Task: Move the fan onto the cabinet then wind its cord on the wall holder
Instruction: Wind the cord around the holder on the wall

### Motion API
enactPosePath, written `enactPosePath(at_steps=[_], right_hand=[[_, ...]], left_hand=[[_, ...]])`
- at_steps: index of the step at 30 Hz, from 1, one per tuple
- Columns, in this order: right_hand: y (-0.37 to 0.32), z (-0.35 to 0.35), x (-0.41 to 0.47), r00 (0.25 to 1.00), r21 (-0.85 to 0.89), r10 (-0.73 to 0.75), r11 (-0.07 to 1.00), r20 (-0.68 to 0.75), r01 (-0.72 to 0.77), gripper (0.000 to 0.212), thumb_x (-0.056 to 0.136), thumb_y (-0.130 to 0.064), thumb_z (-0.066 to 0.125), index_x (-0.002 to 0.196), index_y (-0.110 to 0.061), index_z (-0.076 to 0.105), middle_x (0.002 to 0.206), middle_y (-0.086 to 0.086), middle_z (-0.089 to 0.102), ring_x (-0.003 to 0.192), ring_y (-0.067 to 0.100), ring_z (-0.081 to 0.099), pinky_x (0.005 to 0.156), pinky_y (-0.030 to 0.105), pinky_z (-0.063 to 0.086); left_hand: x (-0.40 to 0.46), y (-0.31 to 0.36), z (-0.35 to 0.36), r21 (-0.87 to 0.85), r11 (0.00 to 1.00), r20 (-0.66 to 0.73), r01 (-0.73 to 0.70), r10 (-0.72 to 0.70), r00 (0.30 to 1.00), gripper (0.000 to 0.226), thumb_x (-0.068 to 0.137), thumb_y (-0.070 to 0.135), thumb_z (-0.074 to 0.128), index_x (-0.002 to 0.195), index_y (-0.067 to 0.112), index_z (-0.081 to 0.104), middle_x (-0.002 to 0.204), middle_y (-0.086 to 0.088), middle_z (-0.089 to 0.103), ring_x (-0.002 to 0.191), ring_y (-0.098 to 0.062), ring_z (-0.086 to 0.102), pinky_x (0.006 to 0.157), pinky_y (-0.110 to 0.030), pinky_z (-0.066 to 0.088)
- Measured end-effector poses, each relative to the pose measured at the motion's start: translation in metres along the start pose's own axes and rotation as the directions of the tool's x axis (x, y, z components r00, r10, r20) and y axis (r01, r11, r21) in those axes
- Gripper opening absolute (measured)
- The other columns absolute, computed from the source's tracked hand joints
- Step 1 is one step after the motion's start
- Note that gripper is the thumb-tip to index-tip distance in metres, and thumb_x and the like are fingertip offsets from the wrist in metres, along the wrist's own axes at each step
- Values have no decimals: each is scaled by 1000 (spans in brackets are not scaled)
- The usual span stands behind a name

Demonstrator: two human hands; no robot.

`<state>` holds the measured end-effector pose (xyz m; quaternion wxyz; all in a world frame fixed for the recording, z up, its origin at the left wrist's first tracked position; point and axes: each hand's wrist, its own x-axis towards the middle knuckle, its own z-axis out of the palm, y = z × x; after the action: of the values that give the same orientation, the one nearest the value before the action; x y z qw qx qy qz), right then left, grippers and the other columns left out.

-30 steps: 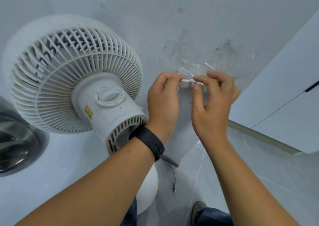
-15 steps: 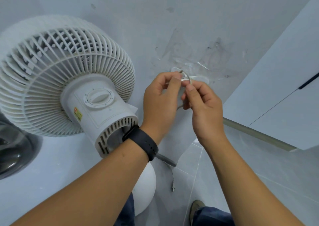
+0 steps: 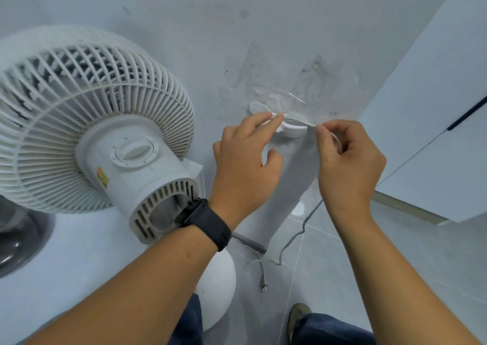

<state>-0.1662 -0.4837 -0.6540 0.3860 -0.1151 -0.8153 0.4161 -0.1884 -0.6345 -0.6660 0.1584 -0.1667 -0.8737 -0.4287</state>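
The white fan (image 3: 87, 123) stands on the pale cabinet top (image 3: 60, 271) at the left, its rear motor housing toward me. A white wall holder (image 3: 291, 128) is fixed to the grey wall, right of the fan. The thin cord (image 3: 297, 119) runs taut across the holder between my hands. My left hand (image 3: 245, 165) touches the cord at the holder's left side with straight fingertips, thumb apart. My right hand (image 3: 347, 160) pinches the cord just right of the holder, with a loop in its fingers. From there the cord hangs to the floor, ending in the plug (image 3: 263, 286).
A dark round object (image 3: 18, 239) sits on the cabinet top at the far left. A white rounded shape (image 3: 218, 284) shows under my left forearm. A white door with a dark handle (image 3: 463, 115) stands at the right. Grey floor tiles and my shoe (image 3: 297, 318) lie below.
My hands have drawn apart: the right moved right, pulling the cord taut across the holder. The left opened its fingers and stays at the holder's left side.
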Motion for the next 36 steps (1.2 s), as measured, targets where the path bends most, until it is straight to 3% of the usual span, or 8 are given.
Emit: enactPosePath(at_steps=[7,9,11,18,23,27,30,36], right_hand=[[16,5,-8,992,-187,-96,976,84,110,8,98,-25,65,91,-24,69,67,-3,63,62,15,57,62,30,45],[17,7,-7,993,-194,-93,975,78,107,7,97,-24,66,91,-23,70,66,-3,62,61,15,57,61,30,45],[18,10,-7,997,-125,-19,992,78,29,7,95,-23,68,88,-23,72,61,-7,59,59,12,56,60,24,44],[16,19,-4,970,119,217,966,112,-230,9,89,-19,76,82,-23,78,59,-5,62,57,1,54,62,11,42],[18,38,-29,848,243,333,857,412,-455,11,95,-24,74,100,-19,83,67,-7,67,59,6,56,63,21,49],[15,46,-25,869,168,273,915,413,-368,18,98,-27,70,95,-16,83,49,-17,53,49,1,43,55,21,39],[6,45,-16,850,161,229,927,475,-340,31,98,-24,69,67,-21,75,44,-14,42,48,5,35,51,21,34],[2,33,-7,795,163,9,977,606,-135,37,102,-26,63,81,3,71,62,23,53,57,13,40,56,29,34]], left_hand=[[7,0,-3,-227,972,-7,57,-60,998,53,83,19,49,130,38,66,132,19,60,110,-8,59,101,-42,49],[7,1,-3,-282,958,-6,61,-66,998,51,85,13,51,129,33,68,130,17,61,93,3,59,93,-24,51],[6,2,-4,-298,952,5,75,-77,997,51,88,4,55,130,28,68,132,14,61,85,7,58,84,-11,47],[10,2,-4,-311,947,-12,80,-88,996,51,83,15,50,128,29,69,128,15,63,97,-2,58,81,-10,42],[8,2,-2,-340,934,1,105,-112,994,53,83,11,52,129,32,69,129,16,62,102,-3,60,80,-7,40],[7,5,-2,-352,929,15,116,-119,993,52,85,10,52,129,32,69,129,15,62,106,-1,61,81,-9,41],[7,5,-4,-384,912,10,143,-150,989,49,90,2,55,128,30,69,129,14,64,104,-4,62,83,-13,42],[2,10,-8,-571,783,-51,246,-332,942,43,84,9,53,114,36,68,101,-2,68,79,-11,59,75,-27,51]])
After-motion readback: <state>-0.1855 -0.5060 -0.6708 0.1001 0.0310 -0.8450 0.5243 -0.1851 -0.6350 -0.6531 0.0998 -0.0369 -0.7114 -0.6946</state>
